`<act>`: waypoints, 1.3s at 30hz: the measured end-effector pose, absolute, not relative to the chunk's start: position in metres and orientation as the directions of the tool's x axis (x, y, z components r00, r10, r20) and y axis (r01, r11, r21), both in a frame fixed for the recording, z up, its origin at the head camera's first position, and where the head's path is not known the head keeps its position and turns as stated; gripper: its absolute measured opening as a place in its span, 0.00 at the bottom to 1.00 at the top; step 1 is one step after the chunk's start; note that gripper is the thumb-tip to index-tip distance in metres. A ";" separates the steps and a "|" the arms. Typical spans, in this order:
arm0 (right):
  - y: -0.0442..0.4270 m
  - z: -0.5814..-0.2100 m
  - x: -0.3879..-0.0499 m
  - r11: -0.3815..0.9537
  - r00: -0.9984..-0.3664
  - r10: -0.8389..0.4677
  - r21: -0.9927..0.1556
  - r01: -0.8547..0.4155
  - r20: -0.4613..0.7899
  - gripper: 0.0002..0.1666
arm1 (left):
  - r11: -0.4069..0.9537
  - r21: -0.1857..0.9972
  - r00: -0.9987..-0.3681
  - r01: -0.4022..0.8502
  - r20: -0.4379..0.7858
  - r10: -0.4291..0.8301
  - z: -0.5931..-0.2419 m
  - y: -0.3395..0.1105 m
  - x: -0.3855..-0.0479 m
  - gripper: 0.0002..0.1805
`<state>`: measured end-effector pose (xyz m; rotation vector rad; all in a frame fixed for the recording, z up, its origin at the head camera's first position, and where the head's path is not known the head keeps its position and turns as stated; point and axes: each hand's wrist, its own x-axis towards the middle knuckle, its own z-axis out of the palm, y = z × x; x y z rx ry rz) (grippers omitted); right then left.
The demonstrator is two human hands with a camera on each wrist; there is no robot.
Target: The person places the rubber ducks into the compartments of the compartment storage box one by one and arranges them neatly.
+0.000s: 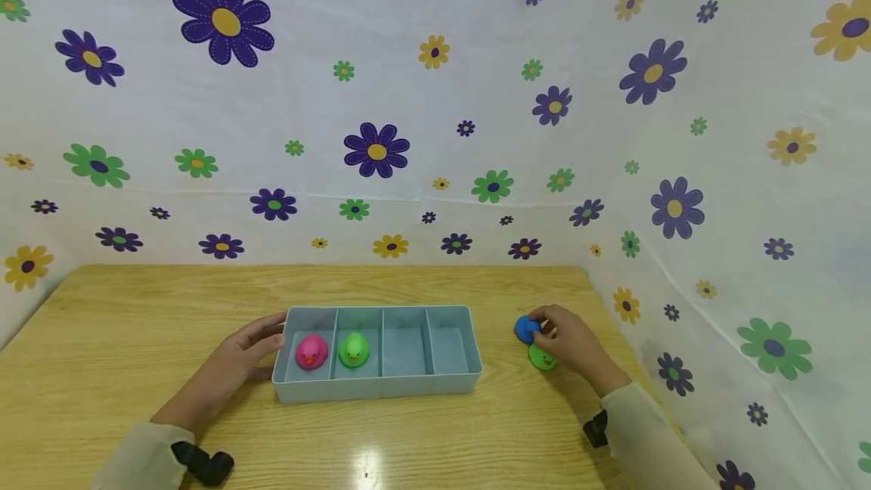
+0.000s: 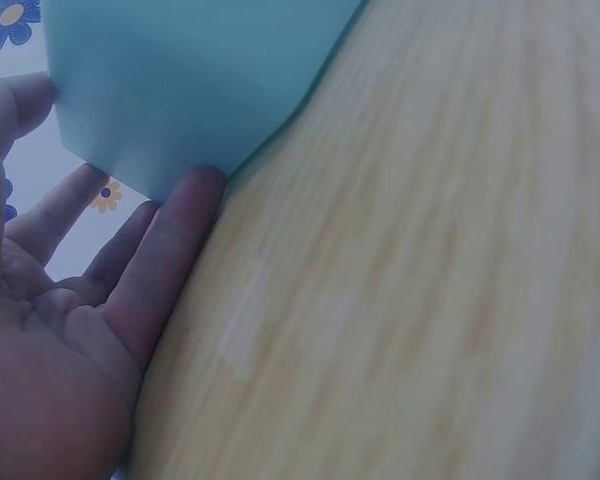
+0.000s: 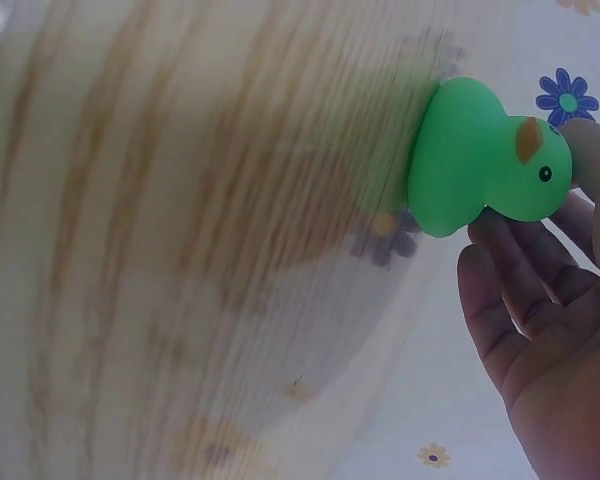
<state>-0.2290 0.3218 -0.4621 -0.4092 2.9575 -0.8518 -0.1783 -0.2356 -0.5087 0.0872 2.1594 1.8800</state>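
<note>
A grey-blue tray (image 1: 377, 388) with four compartments in a row stands on the table. My left hand (image 1: 234, 361) rests against its left end; in the left wrist view the fingertips (image 2: 202, 190) touch the tray's end wall (image 2: 190, 90) low down. A pink rubber duck (image 1: 311, 352) sits in the leftmost compartment, a green one (image 1: 354, 351) in the second. To the right of the tray, my right hand (image 1: 574, 342) pinches a blue rubber duck (image 1: 526, 330) between thumb and forefinger. Another green rubber duck (image 3: 470, 160) stands just in front, hiding the blue one in the right wrist view.
The wooden table (image 1: 381, 441) ends at a white flowered cloth (image 1: 435, 97) at the back. That cloth also runs along the right side, close to my right forearm. Black straps (image 1: 204, 463) are on both wrists.
</note>
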 end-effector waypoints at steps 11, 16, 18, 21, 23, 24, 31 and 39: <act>0.320 -0.461 -0.228 0.818 -0.965 -0.259 -0.522 -0.242 0.042 0.16 | 0.158 0.977 -0.959 -0.141 -0.175 0.222 -0.507 -0.235 -0.178 0.37; 0.319 -0.462 -0.229 0.829 -0.967 -0.252 -0.507 -0.237 0.041 0.16 | 0.153 0.977 -0.957 -0.152 -0.184 0.225 -0.508 -0.236 -0.178 0.37; 0.320 -0.462 -0.229 0.832 -0.967 -0.252 -0.502 -0.237 0.039 0.16 | 0.152 0.977 -0.957 -0.152 -0.184 0.225 -0.509 -0.236 -0.178 0.37; 0.319 -0.462 -0.229 0.836 -0.969 -0.246 -0.499 -0.230 0.036 0.16 | 0.154 0.977 -0.959 -0.149 -0.181 0.219 -0.509 -0.235 -0.179 0.37; 0.319 -0.461 -0.229 0.835 -0.966 -0.255 -0.495 -0.241 0.040 0.16 | 0.157 0.977 -0.960 -0.143 -0.175 0.219 -0.509 -0.235 -0.179 0.37; 0.319 -0.461 -0.229 0.834 -0.965 -0.257 -0.494 -0.244 0.043 0.16 | 0.158 0.977 -0.960 -0.142 -0.174 0.218 -0.509 -0.235 -0.179 0.37; 0.320 -0.460 -0.228 0.837 -0.959 -0.274 -0.473 -0.275 0.074 0.14 | 0.153 0.979 -0.961 -0.138 -0.169 0.219 -0.508 -0.235 -0.179 0.37; 0.318 -0.460 -0.227 0.853 -0.953 -0.274 -0.425 -0.303 0.129 0.14 | 0.153 0.980 -0.963 -0.128 -0.159 0.217 -0.509 -0.235 -0.179 0.37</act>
